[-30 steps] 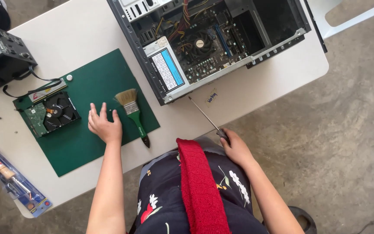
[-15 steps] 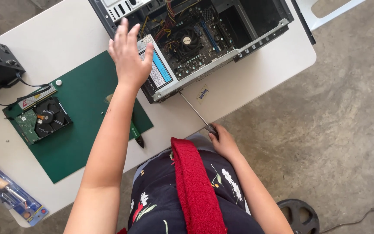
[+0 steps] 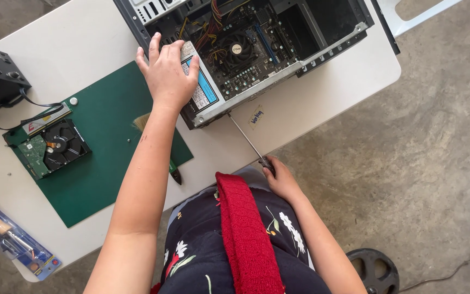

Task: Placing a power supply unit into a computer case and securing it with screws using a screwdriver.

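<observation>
A white table [image 3: 322, 109] is seen bearing an opened computer case [image 3: 257, 43], its boards and cables exposed, beside a green mat [image 3: 110, 163] on which a bare hard drive [image 3: 53, 147] is laid. The left hand [image 3: 167, 73] is spread flat, fingers loose, on the drive unit with the blue label [image 3: 202, 90] at the case's near edge. A screwdriver [image 3: 246, 139] is clenched by its handle in the right hand [image 3: 281, 177] (tip resting at the case). The unit appears to be steadied while its fastening is addressed.
</observation>
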